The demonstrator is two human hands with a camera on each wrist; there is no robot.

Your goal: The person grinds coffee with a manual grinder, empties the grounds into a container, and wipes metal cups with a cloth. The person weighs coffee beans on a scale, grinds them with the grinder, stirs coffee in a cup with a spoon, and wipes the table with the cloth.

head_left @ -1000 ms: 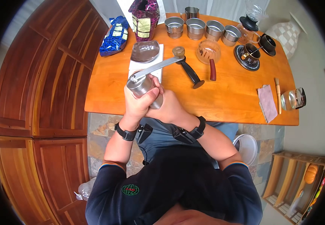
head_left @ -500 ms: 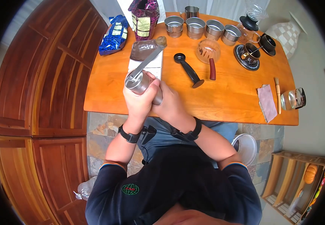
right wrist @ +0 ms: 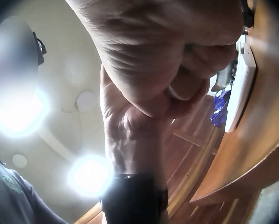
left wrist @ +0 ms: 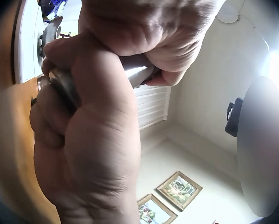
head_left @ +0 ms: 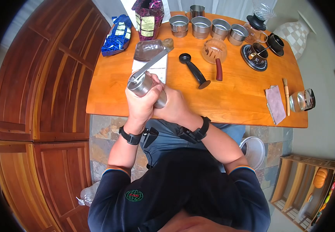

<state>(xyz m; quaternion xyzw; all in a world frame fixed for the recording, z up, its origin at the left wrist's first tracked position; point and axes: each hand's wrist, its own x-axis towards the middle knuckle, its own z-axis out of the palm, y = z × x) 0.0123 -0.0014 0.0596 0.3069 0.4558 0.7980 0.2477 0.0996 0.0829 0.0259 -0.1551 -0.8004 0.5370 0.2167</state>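
Both hands hold a steel manual coffee grinder [head_left: 141, 87] tilted above the table's front edge. My left hand [head_left: 138, 106] grips its upper body, thumb laid across the steel. Lower down, my right hand [head_left: 175, 103] wraps the grinder from the other side, pressed against the left. The crank arm [head_left: 152, 65] points away to the upper right, and its wooden knob [head_left: 168, 43] is over the edge of a dark dish. In the left wrist view a strip of bright steel [left wrist: 138, 73] shows between the two hands. The right wrist view shows the right hand [right wrist: 149, 56] covering the grinder.
Beyond the hands, a dark dish [head_left: 146, 49] sits on a white scale [head_left: 157, 72]. Right of it lie a black scoop [head_left: 192, 70] and a red-handled glass pan [head_left: 214, 50]. Steel cups [head_left: 201, 28], coffee bags [head_left: 149, 19] and a cup on a saucer [head_left: 257, 56] stand farther back.
The crank arm has swung from pointing right, over the scoop, to pointing up and right over the dish. Both hands keep their hold on the grinder and have shifted only slightly.
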